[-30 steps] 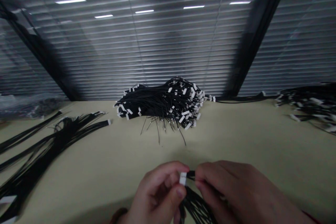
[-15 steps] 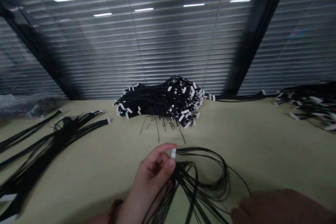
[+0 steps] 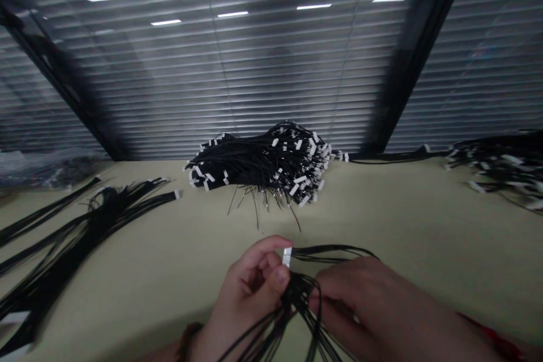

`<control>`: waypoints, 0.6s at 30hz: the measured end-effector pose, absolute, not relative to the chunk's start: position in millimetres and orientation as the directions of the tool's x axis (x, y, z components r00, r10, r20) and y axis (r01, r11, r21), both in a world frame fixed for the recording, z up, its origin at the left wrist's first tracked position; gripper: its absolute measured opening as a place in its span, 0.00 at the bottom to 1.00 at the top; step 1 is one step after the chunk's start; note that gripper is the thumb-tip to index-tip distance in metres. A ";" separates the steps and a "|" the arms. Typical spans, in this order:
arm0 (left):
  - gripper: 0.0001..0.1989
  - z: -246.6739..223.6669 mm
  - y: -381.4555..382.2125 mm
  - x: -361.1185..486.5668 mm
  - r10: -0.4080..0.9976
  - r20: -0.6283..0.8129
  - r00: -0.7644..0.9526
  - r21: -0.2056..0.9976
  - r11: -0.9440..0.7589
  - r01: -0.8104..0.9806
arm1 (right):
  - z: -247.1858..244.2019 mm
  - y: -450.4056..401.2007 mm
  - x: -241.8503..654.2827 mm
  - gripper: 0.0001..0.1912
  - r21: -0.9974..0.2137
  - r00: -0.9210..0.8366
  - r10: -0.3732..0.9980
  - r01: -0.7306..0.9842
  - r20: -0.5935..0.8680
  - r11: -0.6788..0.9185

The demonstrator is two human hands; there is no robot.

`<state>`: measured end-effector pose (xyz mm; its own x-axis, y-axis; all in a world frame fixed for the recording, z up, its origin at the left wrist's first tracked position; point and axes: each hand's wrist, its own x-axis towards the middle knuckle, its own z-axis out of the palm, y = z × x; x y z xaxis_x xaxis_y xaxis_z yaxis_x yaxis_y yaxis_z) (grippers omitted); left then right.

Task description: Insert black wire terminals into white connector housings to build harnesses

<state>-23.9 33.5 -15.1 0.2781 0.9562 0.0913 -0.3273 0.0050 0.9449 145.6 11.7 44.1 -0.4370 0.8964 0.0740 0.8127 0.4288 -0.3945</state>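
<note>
My left hand [image 3: 254,283] pinches a small white connector [image 3: 287,257] between thumb and forefinger. Thin black wires [image 3: 331,249] run out of the connector to the right, toward my right hand [image 3: 360,300]. More black wires [image 3: 299,288] hang below the connector and fan down past my left hand to the lower edge. My right hand is curled close to these wires at their right side, its fingers bent together. What its fingertips hold is hidden by the hand and the dim, blurred picture.
A big pile of black wires with white connectors [image 3: 254,158] lies at the back of the pale table [image 3: 403,226]. Another pile [image 3: 504,167] is at the right. Wire bundles [image 3: 85,243] and a clear plastic bag [image 3: 51,168] lie at the left. Behind stand window blinds [image 3: 271,68].
My right hand has moved in from the lower right to the wires beside my left hand. The left hand, still pinching the connector, has shifted slightly right and down.
</note>
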 end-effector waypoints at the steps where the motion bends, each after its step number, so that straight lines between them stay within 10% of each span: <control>1: 0.10 -13.2 32.6 -23.0 0.958 0.082 0.276 0.943 0.015 -0.332 | 43.5 12.5 144.0 0.10 -0.396 -0.441 0.895 0.813 0.059 0.427; 7: 0.10 -12.7 33.3 -23.3 0.961 0.054 0.273 0.947 0.038 -0.319 | 53.1 12.2 146.3 0.10 -0.540 -0.380 0.924 0.769 0.045 0.343; 10: 0.11 -15.6 35.7 -25.6 0.950 0.057 0.307 0.933 0.059 -0.356 | 74.3 17.5 163.4 0.10 -0.890 -0.447 0.874 0.454 -0.191 0.038; 13: 0.11 -17.8 37.7 -26.1 0.945 0.054 0.323 0.918 0.081 -0.389 | 94.1 26.9 190.2 0.11 -0.969 -0.610 0.759 0.060 -0.227 -0.241; 16: 0.12 -19.1 38.6 -25.5 0.945 0.063 0.321 0.901 0.085 -0.425 | 102.2 36.1 216.0 0.10 -0.997 -0.441 0.897 0.046 0.032 0.058; 18: 0.13 -18.6 38.4 -25.2 0.943 0.058 0.327 0.901 0.092 -0.424 | 101.7 41.6 229.8 0.20 -0.864 -0.201 0.932 0.356 0.302 0.357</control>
